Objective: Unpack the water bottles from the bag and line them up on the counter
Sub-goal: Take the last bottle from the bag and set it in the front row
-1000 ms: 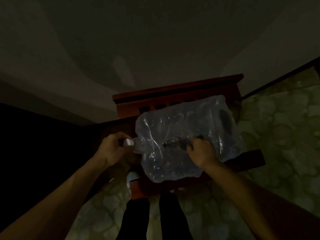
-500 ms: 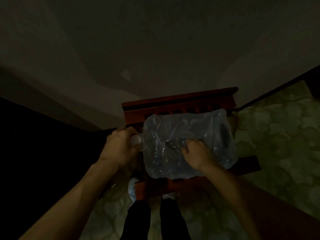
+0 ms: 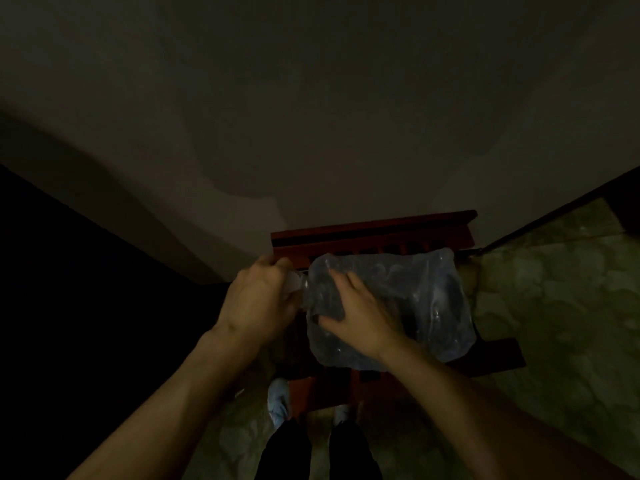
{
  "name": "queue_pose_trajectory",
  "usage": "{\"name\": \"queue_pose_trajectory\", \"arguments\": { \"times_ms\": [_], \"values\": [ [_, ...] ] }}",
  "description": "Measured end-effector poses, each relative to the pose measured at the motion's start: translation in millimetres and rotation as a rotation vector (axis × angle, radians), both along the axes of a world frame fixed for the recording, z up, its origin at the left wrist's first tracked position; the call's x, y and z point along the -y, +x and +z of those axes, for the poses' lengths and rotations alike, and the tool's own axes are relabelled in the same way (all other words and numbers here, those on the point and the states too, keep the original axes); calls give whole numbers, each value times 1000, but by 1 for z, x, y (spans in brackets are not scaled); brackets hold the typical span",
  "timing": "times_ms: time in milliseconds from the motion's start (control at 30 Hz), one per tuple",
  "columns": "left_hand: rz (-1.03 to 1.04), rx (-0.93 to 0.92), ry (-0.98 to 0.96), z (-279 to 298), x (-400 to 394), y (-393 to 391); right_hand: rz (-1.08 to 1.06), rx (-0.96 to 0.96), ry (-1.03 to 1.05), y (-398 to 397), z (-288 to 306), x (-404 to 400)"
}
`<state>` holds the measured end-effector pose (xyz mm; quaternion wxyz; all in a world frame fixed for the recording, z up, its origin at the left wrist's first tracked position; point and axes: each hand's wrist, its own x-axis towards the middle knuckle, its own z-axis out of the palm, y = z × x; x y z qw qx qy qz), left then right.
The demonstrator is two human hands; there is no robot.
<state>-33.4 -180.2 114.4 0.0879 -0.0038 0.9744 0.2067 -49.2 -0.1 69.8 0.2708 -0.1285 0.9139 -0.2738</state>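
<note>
A dim scene is viewed from above. Nearest, the right hand (image 3: pixel 360 317) is laid on the clear plastic bag (image 3: pixel 398 306), fingers spread and pressing its left end. Just left of it, the left hand (image 3: pixel 256 303) is curled round a pale bottle cap (image 3: pixel 294 284) poking from the bag's mouth. The bottle's long axis appears to run left to right, so the left hand is better placed for pulling. Beyond the hands, a red wooden stand (image 3: pixel 374 230) is seen under the bag.

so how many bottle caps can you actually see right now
1. A pale cap pokes out of the plastic bag at its left end, gripped by the left hand. The right hand presses on the bag; caps inside are too dim to count.
</note>
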Motion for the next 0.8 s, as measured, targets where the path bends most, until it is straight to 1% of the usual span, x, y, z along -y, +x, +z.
{"name": "queue_pose_trajectory", "arguments": {
  "times_ms": [100,267,333,467,533,633,700,800],
  "values": [
    [51,-4,83,25,13,2,12,34,-155,-7,17,28],
    [176,40,167,64,42,4,-9,16,-290,-9,39,61],
    [202,19,170,81,52,5,1,19,-335,-5,49,73],
    [234,-86,135,115,68,4,-50,-69,-405,-2,80,99],
    [248,-147,134,137,75,10,-62,-85,-477,-1,102,110],
    [261,-331,121,165,88,27,-35,-68,-589,2,132,124],
    [285,-408,184,178,97,43,-11,-56,-643,6,152,131],
    [365,-465,357,192,109,74,57,-22,-711,16,181,140]
  ]
}}
